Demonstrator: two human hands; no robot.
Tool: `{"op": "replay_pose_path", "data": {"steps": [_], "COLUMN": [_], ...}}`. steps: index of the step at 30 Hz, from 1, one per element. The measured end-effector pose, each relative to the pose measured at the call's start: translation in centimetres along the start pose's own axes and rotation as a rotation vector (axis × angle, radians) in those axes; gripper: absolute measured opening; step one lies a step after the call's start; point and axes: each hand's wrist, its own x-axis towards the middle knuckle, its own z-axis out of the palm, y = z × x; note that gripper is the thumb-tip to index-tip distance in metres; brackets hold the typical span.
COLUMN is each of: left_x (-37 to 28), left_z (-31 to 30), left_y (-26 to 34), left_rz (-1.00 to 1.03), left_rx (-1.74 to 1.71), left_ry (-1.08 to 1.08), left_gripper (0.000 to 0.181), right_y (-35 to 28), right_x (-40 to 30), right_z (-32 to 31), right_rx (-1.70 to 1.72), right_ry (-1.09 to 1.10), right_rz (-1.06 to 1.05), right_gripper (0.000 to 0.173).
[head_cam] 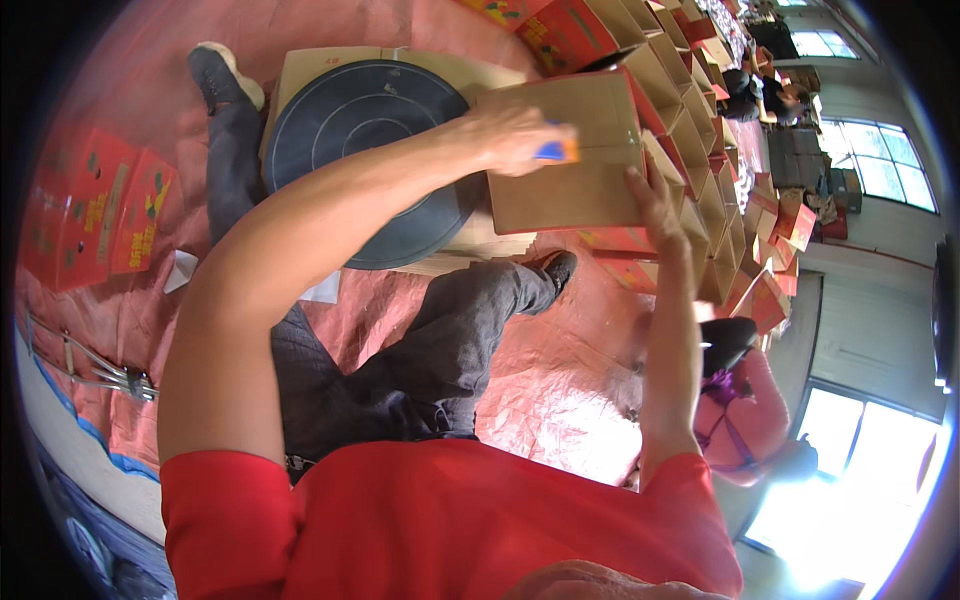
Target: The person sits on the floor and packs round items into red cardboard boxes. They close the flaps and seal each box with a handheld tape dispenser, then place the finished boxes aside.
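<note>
My left hand (514,139) grips a small blue and orange tool (556,144), blurred, over the middle of a cardboard carton (577,195). The carton's plain brown face is turned up, its two flaps meeting at a seam, with red along its edges. At its right edge my right hand (656,202) holds the carton, thumb on top. Left of it a round dark turntable-like disc (367,127) with ringed grooves lies on flat cardboard (300,67). My left forearm crosses over the disc.
Many open red and brown cartons (697,150) stand in rows at the upper right. Red printed cartons (82,210) are at the left. A person in pink (742,420) sits at the right; another person (772,97) is farther back. Red sheeting (555,367) covers the floor.
</note>
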Motion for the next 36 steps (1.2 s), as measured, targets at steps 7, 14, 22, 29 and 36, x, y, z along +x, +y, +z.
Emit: {"op": "replay_pose_path", "data": {"steps": [7,14,22,29,36], "left_x": [-7.6,-2.8,3.5,-7.2,-27.9], "left_z": [2.7,-0.2,1.9,-1.2,3.8], "left_y": [-3.2,-1.5,2.6,1.1,2.1], "left_rz": [-0.142,-0.127,-0.354,-0.405,-0.624], "left_rx": [0.095,0.269,0.686,0.499,-0.306], "left_ry": [0.013,-0.269,-0.868,-0.770,0.091], "left_gripper": [0.058,0.032,0.032,0.037,0.069], "right_y": [1.6,2.2,-1.9,-0.8,2.0], "right_x": [1.3,1.7,0.2,0.6,3.5], "right_z": [-1.5,-1.1,4.5,4.3,5.6], "right_rx": [0.215,0.199,-0.029,-0.179,-0.829], "right_ry": [-0.037,-0.021,0.037,0.157,0.137], "right_rz": [0.050,0.033,-0.094,-0.152,-0.987], "right_gripper": [0.082,0.084,0.090,0.088,0.061]}}
